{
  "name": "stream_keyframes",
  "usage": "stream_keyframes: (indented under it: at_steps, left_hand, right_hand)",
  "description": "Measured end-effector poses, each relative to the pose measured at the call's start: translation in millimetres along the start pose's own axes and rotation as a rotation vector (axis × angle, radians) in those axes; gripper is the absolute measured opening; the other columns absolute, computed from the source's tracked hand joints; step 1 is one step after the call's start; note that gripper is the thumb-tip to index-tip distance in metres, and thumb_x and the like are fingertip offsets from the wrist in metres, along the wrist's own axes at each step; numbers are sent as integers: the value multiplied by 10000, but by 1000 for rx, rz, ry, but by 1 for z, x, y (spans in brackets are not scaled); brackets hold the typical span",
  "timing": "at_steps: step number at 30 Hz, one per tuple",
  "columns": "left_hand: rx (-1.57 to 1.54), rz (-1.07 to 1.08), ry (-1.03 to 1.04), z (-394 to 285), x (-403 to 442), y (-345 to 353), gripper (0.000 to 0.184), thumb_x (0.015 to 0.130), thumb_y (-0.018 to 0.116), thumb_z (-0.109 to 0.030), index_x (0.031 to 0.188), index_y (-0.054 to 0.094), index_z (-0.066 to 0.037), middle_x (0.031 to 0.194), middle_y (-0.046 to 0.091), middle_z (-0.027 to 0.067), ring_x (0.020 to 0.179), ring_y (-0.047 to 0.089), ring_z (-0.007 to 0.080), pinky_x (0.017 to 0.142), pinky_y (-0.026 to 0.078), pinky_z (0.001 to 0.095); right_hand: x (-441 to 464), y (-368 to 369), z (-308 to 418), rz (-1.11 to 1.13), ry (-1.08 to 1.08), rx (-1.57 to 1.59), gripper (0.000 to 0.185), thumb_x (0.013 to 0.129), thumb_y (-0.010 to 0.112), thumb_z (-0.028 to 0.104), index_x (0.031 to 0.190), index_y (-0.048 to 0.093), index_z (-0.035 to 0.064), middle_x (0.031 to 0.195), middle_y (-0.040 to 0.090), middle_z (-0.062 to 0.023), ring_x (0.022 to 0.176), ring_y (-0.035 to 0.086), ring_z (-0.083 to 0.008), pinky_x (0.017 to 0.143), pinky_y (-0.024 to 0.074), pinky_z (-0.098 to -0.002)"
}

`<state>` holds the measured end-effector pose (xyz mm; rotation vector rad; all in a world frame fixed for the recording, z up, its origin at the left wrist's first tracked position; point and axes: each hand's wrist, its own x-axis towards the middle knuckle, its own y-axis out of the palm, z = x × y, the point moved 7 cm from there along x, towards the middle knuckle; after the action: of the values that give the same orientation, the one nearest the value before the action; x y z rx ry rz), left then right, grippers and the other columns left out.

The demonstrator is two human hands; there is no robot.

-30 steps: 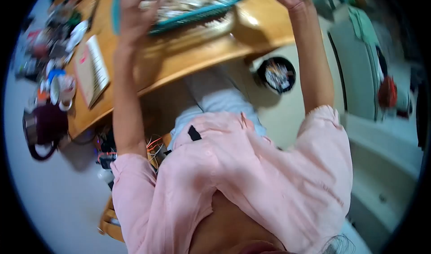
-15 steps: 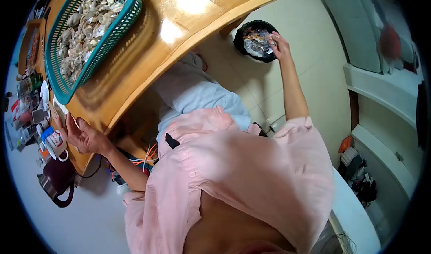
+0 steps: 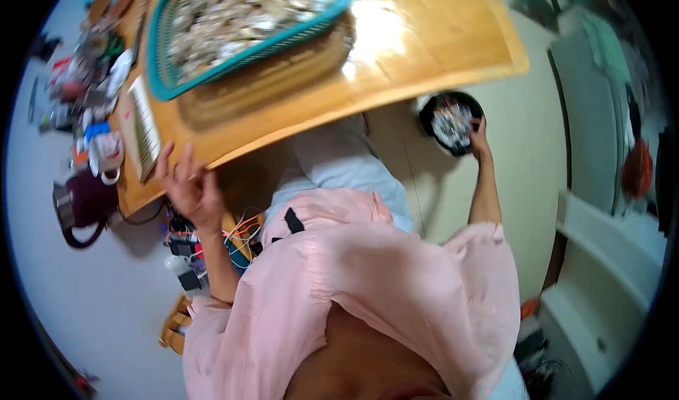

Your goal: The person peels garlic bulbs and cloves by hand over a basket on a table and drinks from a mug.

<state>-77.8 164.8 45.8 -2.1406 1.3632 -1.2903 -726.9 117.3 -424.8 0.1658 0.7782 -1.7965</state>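
Observation:
My left hand (image 3: 191, 191) is raised just off the front edge of the wooden table (image 3: 438, 18), fingers apart and slightly bent, blurred, with nothing visible in it. Low on my right, beside the table, a black bin (image 3: 431, 122) stands on the floor with crumpled clear plastic and other litter (image 3: 451, 123) inside. At its right rim is my right hand (image 3: 481, 142), thumb and fingers apart; whether it touches the rim I cannot make out. A teal plastic basket (image 3: 265, 52) on the table holds many shells (image 3: 247, 18).
On the table's left lie a pale flat strip (image 3: 145, 124), a white mug (image 3: 106, 152) and a dark kettle (image 3: 88, 202), among assorted clutter. Cables (image 3: 244, 230) hang below the table. A white ledge (image 3: 608, 244) runs along the right.
The view has turned, so table, basket and bin appear further right and lower. My right hand has gone from above the bin's opening to its right rim, its fingers spreading. My left hand stays raised.

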Motion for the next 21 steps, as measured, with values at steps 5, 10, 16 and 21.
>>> stream_keyframes:
  at_steps: [5, 10, 16, 21]
  left_hand:
    - [-55, 284, 143, -19, -10, 7, 514, 714, 615, 85, 1207, 590, -58, 1264, 536, 187, 1140, 558, 308, 830, 497, 351]
    - [-197, 333, 112, -3, -42, -14, 474, 682, 571, 80, 1134, 631, -48, 1151, 638, 155, 1012, 639, 317, 765, 531, 359]
    - [291, -528, -277, 130, -54, -176, 213, 897, 544, -48, 1097, 618, -41, 936, 609, 72, 652, 554, 143, 606, 475, 279]
    - [-221, -538, -689, 267, -11, -215, 280, 964, 537, -272, 1078, 605, -26, 908, 588, 43, 619, 537, 82, 523, 443, 211]
  right_hand:
    - [-24, -10, 5, 113, 14, -745, 400, 887, 526, 378, 1025, 678, 35, 1019, 604, -274, 970, 580, -419, 833, 459, -446]
    - [-83, -35, 82, -314, -617, -443, 408, 747, 515, 38, 1128, 648, 100, 1282, 525, -208, 1308, 372, -336, 1074, 309, -422]
    - [-198, -54, 285, -559, -835, -22, 186, 910, 437, -15, 856, 614, -4, 1202, 553, -133, 1150, 511, -253, 987, 412, -366]
    - [-270, 28, 426, -437, -1099, 10, 211, 885, 428, -42, 975, 615, -3, 1271, 488, -116, 1197, 468, -240, 1003, 393, -349]
